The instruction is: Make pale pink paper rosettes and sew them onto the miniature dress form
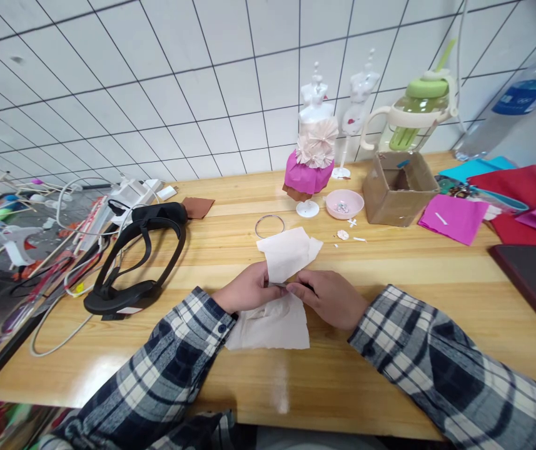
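My left hand (249,289) is closed on a piece of cream cloth or crepe paper (289,253), which stands up past the fingers with its upper corner spread to the right. Below both hands, another cream sheet (274,328), or the lower part of the same one, lies wrinkled on the table. Fingers bent, my right hand (331,297) meets the left at the cream piece's lower edge. Something small and dark shows between its thumb and fingers, but most of it is hidden and its kind is unclear.
A metal ring (270,217), pink bowl (345,204) and dressed mini mannequin (314,144) stand beyond my hands. A black headset (141,262) and glue gun (12,245) are left. To the right are a cardboard box (392,197), coloured cloths (455,219) and a phone (535,281).
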Tool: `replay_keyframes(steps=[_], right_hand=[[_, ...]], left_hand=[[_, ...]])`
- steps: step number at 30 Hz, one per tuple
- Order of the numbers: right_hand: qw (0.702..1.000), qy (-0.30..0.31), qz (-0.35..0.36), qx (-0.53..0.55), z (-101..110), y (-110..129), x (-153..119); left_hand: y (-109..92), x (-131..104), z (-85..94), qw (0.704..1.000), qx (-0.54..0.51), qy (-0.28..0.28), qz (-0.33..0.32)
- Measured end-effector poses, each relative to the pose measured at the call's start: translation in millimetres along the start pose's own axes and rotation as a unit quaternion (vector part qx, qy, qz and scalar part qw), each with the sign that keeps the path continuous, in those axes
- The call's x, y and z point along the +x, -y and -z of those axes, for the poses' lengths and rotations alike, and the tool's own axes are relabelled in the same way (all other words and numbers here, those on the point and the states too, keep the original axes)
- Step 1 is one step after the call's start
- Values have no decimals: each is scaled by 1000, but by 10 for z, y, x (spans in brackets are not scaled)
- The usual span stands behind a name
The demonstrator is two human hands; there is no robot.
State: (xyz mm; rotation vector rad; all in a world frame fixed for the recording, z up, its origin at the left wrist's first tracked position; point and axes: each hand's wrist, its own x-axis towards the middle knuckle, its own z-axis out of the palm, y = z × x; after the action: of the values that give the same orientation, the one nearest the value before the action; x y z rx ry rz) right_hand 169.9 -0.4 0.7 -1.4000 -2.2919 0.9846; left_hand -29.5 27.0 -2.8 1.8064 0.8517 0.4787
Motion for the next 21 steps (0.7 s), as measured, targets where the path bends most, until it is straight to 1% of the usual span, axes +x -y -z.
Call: replay_keyframes(steps=[11,21], right_hand=[[999,-4,-7,-41,0,-5,-3],[1000,5,-4,-29,25,-2,-4]], left_hand=[[15,2,-2,1000,8,2,-18],[-1,-4,-7,1000,-2,1,2]])
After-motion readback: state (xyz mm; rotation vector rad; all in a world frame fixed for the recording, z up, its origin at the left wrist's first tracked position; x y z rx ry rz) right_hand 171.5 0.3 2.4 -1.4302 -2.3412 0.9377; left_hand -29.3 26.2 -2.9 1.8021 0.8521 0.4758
